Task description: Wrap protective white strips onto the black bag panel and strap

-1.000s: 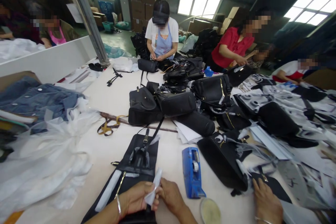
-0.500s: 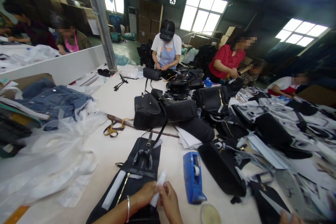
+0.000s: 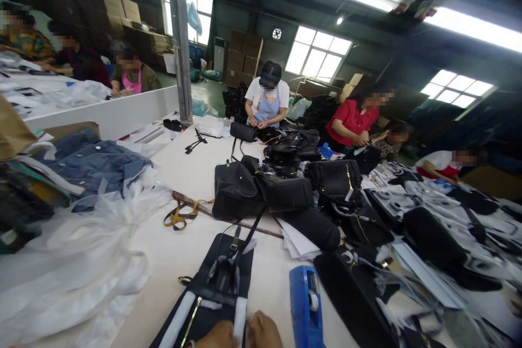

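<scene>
A long cream table [image 3: 191, 168] fills the middle of the frame, and a heap of white plastic sheeting [image 3: 69, 261] covers its lower left part. In the centre lies a pile of black handbags [image 3: 285, 185]. At the bottom centre a flat black bag piece [image 3: 216, 288] lies on the table, with white strips along its two edges. To the right of it stands a blue tape dispenser [image 3: 305, 304]. At the very bottom edge only the tops of both hands are visible – the left hand [image 3: 218, 335] and the right hand [image 3: 265, 333] are touching a white strip [image 3: 240, 319] between them on the black piece. How far the fingers are closed I cannot tell, because the frame cuts them off.
</scene>
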A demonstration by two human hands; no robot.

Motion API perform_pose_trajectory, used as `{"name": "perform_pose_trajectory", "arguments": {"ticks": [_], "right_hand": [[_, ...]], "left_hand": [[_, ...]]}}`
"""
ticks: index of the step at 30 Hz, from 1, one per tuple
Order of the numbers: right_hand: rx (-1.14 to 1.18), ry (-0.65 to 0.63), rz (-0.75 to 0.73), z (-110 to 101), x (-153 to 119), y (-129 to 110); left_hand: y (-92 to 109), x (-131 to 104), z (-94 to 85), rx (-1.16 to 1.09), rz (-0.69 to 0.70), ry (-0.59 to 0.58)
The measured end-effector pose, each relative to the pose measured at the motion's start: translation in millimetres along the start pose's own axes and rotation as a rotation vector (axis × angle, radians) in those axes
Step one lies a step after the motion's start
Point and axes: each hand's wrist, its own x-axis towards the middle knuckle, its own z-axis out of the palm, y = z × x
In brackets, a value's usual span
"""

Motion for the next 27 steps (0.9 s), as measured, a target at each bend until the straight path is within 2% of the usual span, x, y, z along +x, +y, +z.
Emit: {"name": "perform_pose_trajectory", "arguments": {"ticks": [3, 6, 9, 11, 13, 15, 18, 21, 24, 27], "right_hand": [[0.048, 0.121, -0.041, -13.3, 34.9, -26.4], [0.182, 0.186, -0.046, -10.2, 78.8, -57.4], [0.266, 0.218, 0.008, 10.9, 121.3, -79.5], [0.336, 0.23, 0.043, 29.6, 143.4, -91.1], [0.425, 0.217, 0.073, 47.0, 157.4, -102.4], [0.512, 0.171, 0.093, 58.8, 162.5, -112.2], [0.612, 0.065, 0.103, 59.5, 157.8, -116.2], [0.688, 0.04, 0.065, 44.9, 150.7, -104.0], [0.721, 0.093, 0.003, 35.1, 149.9, -87.9], [0.794, 0.038, -0.059, 38.9, 155.2, -82.2]], "left_hand": [[-12.4, -0.3, -13.9, 0.017, -0.086, 0.043], [-20.9, -2.1, -36.3, -0.013, -0.133, 0.061], [-22.2, 0.0, -71.1, -0.058, -0.132, 0.131], [-18.8, 8.2, -97.6, -0.036, -0.088, 0.256], [-12.5, 24.1, -120.2, 0.033, -0.021, 0.411], [-4.5, 46.4, -133.7, 0.1, 0.029, 0.507], [7.8, 82.8, -136.6, 0.153, 0.048, 0.527], [18.0, 105.7, -128.9, 0.18, 0.064, 0.523], [27.0, 106.8, -122.8, 0.184, 0.142, 0.5], [39.6, 92.2, -121.1, 0.111, 0.325, 0.445]]}}
